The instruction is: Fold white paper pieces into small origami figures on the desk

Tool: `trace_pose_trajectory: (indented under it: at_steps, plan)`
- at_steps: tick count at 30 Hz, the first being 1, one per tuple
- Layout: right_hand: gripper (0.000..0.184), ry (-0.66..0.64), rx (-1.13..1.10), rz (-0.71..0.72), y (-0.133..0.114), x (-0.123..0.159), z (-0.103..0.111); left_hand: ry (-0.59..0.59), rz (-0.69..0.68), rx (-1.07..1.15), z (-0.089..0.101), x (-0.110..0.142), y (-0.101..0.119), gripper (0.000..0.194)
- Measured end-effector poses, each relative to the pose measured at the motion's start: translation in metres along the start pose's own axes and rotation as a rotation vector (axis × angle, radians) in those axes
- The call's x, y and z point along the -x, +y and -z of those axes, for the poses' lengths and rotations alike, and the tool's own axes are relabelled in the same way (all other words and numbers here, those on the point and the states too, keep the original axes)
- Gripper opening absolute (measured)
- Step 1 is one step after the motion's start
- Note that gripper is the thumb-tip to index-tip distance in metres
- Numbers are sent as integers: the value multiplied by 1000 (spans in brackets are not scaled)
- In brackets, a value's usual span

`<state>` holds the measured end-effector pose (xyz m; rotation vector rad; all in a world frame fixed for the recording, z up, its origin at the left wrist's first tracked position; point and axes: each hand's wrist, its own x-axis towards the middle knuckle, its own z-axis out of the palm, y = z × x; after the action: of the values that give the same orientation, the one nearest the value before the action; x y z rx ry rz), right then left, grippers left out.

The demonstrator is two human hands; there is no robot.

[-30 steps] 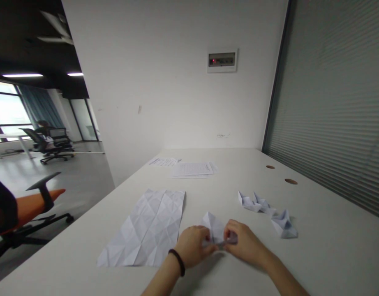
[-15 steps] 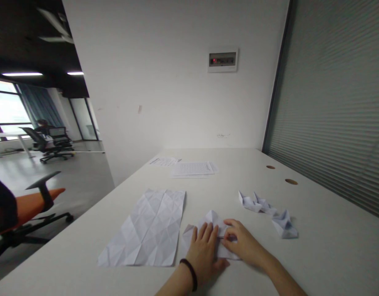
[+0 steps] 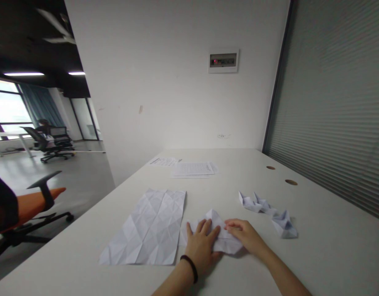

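A partly folded sheet of white paper (image 3: 229,246) lies on the table in front of me, with a pointed corner at its far side. My left hand (image 3: 201,246), a dark band at its wrist, rests flat on the sheet with its fingers spread. On the sheet's right side, my right hand (image 3: 246,235) has thumb and fingers closed on the paper. Part of the sheet is hidden under my left hand. Just to the left lies a larger creased sheet of paper (image 3: 152,230), covered in crossing fold lines.
Several folded paper shapes (image 3: 285,225) sit to the right on the white table (image 3: 325,263). Printed sheets (image 3: 194,168) lie farther back. Two round holes pierce the table's right side. An orange chair (image 3: 38,201) stands at left, and a person (image 3: 44,128) sits far behind.
My left hand's fingers have spread wider on the paper. My right hand's curled fingers have straightened into a flatter pinch, and the sheet's near right part has shifted and lifted slightly.
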<state>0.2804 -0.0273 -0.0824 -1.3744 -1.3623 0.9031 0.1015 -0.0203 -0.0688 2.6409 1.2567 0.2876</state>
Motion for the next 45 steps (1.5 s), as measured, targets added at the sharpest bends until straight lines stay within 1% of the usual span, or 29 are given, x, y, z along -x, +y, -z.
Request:
trace_pose_trajectory:
  at_steps: [2, 4, 6, 8, 9, 10, 12, 13, 15, 16, 17, 18, 19, 20, 21, 22, 24, 25, 26, 27, 28, 29, 30, 33, 35, 37, 39, 43, 45]
  plan:
    - [22, 14, -129, -64, 3, -4, 1, 9, 19, 11, -2, -1, -1, 52]
    - [27, 76, -243, -100, 3, -8, 4, 54, 31, 74, -1, -2, -2, 46]
    - [29, 196, -402, -92, 0, -10, 8, 120, 36, 206, 3, -3, -3, 43]
    - [28, 275, -597, -69, -4, -10, 12, 203, 17, 436, 10, -4, -3, 38]
    - [30, 263, -659, -60, -5, -9, 13, 250, 9, 584, 14, -4, -3, 36]
    - [36, 213, -676, -57, -6, -7, 12, 294, 7, 747, 17, -5, -2, 37]
    - [49, 54, -639, -72, -8, -3, 6, 361, 33, 1074, 20, -5, -2, 44]
    - [53, -25, -603, -83, -10, -1, 1, 377, 58, 1218, 20, -6, -2, 46]
    - [50, -158, -558, -105, -12, 3, -9, 368, 93, 1448, 18, -7, -1, 49]
    - [47, -185, -547, -111, -14, 5, -13, 350, 103, 1534, 17, -7, 0, 49]
    - [45, -182, -532, -121, -15, 5, -15, 332, 112, 1595, 16, -8, 0, 49]
    - [45, -159, -511, -125, -15, 5, -16, 325, 124, 1632, 16, -9, -1, 48]
    - [46, -128, -483, -120, -14, 4, -14, 344, 136, 1647, 17, -10, -2, 47]
    - [49, -100, -443, -106, -13, 3, -10, 398, 142, 1638, 19, -11, -5, 46]
    - [52, -86, -391, -84, -10, 1, -5, 477, 143, 1598, 21, -12, -8, 44]
    - [53, -93, -317, -60, -7, -1, 1, 582, 134, 1531, 23, -13, -13, 43]
    - [48, -91, -84, -17, -2, -3, 11, 777, 126, 1282, 28, -14, -25, 41]
    - [43, -85, 41, 25, 0, -3, 14, 840, 135, 1116, 29, -15, -31, 41]
    - [38, -87, 155, 72, 1, -3, 17, 871, 143, 927, 30, -15, -36, 40]
    - [35, -97, 250, 121, 1, -2, 18, 862, 130, 735, 29, -14, -40, 40]
    - [33, -114, 320, 161, 0, 0, 18, 819, 109, 558, 26, -14, -44, 41]
    - [33, -136, 370, 187, -2, 1, 17, 745, 79, 405, 23, -14, -46, 43]
    - [35, -154, 404, 198, -4, 3, 16, 643, 41, 283, 18, -13, -46, 44]
    - [40, -186, 475, 192, -9, 7, 15, 295, -36, 72, 3, -12, -44, 51]
    - [41, -196, 517, 198, -11, 9, 15, 160, -51, -17, -4, -12, -41, 53]
    - [40, -177, 553, 206, -12, 10, 15, 114, -49, -71, -7, -11, -40, 55]
    - [41, -150, 572, 211, -13, 10, 15, 107, -59, -87, -5, -10, -41, 57]
    - [41, -166, 597, 197, -14, 9, 14, 149, -91, -66, 1, -9, -44, 55]
    - [36, -173, 606, 190, -14, 8, 14, 182, -101, -47, 5, -8, -43, 51]
